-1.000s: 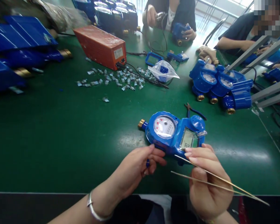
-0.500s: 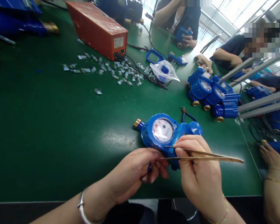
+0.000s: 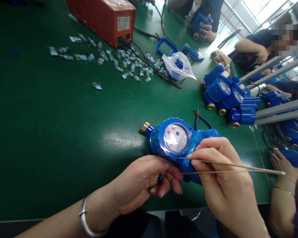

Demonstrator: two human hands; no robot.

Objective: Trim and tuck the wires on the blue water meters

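A blue water meter [image 3: 161, 138] with a round glass-covered dial lies on the green table, its brass-threaded end pointing left. My right hand [image 3: 225, 175] pinches a pair of long, thin tweezers [image 3: 238, 168]; the two tips are apart, beside the meter's near side. Palm up, my left hand [image 3: 146, 181] is at the meter's near edge with its fingers curled. A small blue piece [image 3: 160, 178] shows between those fingers, mostly hidden. The lower tweezer tip is close to the left fingertips; whether they touch, I cannot tell.
Pliers [image 3: 201, 119] lie behind the meter. Several blue meters [image 3: 218, 87] stand at the right near grey rails. Farther back are a clear bag [image 3: 176, 67] of blue parts, scattered small sealed pieces [image 3: 134, 64], cables and an orange box [image 3: 109, 23]. Co-workers sit beyond; a co-worker's hand [image 3: 283, 165] is at right.
The view has shifted slightly, so the background items sit higher. My right hand and the tweezers have moved a little to the right and down. My left hand keeps nearly the same pose.
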